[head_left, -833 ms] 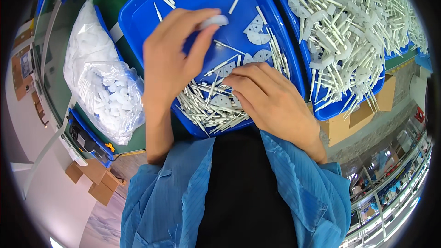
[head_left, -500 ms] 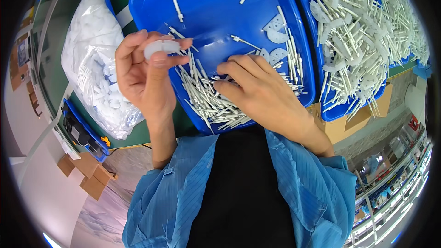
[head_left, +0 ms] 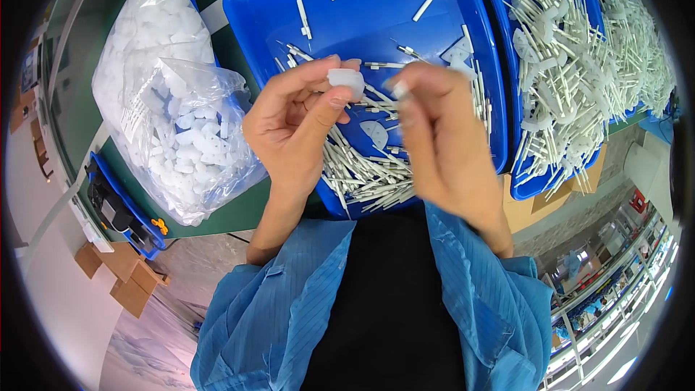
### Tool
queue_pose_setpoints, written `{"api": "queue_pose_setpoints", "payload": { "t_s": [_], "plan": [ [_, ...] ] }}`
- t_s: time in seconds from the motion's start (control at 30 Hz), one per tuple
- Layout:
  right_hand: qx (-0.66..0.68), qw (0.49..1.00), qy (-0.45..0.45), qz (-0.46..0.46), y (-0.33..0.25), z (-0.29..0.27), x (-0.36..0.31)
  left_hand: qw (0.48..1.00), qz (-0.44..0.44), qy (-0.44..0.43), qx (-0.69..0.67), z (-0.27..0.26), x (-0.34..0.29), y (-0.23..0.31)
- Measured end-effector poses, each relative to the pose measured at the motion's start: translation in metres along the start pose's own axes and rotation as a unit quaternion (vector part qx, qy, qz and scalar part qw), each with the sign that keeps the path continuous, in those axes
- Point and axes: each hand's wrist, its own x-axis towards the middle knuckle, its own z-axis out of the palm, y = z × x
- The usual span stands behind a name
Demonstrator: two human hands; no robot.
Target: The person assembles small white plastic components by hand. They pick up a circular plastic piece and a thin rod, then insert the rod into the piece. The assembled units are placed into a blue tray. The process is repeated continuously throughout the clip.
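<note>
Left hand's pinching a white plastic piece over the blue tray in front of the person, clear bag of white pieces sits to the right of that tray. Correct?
One error: in the head view, the clear bag of white pieces is to the left of the blue tray. The left hand is indeed pinching a white plastic piece over it.

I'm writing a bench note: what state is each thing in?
Left hand: closed in a pinch
White piece: pinched, held up
Right hand: blurred, grip unclear
Middle tray: partly covered
Rods: loose, mostly piled
Neighbouring tray: heaped high
Bag: bulging
</note>
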Motion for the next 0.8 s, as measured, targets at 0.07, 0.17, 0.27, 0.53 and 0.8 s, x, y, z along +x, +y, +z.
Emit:
{"api": "queue_pose_setpoints", "payload": {
  "t_s": [0.07,0.17,0.27,0.53,0.8],
  "plan": [
    [-0.039,0.999,-0.022,-0.014,-0.006,0.006,0.000,1.000,0.007,0.015,0.006,0.003,0.000,0.000],
    [-0.162,0.976,0.009,-0.143,0.002,0.011,0.007,0.999,0.028,0.029,0.021,0.006,0.000,0.001],
    [-0.198,0.964,0.056,-0.168,-0.002,0.011,0.009,0.999,0.031,0.008,0.030,0.003,-0.002,0.000],
    [-0.205,0.966,0.044,-0.151,-0.007,0.012,0.004,0.998,0.055,0.010,0.022,0.001,-0.002,-0.004],
    [-0.078,0.996,-0.020,-0.025,-0.018,0.002,0.002,0.997,0.070,0.017,0.018,0.001,-0.002,-0.004]
  ]
}}
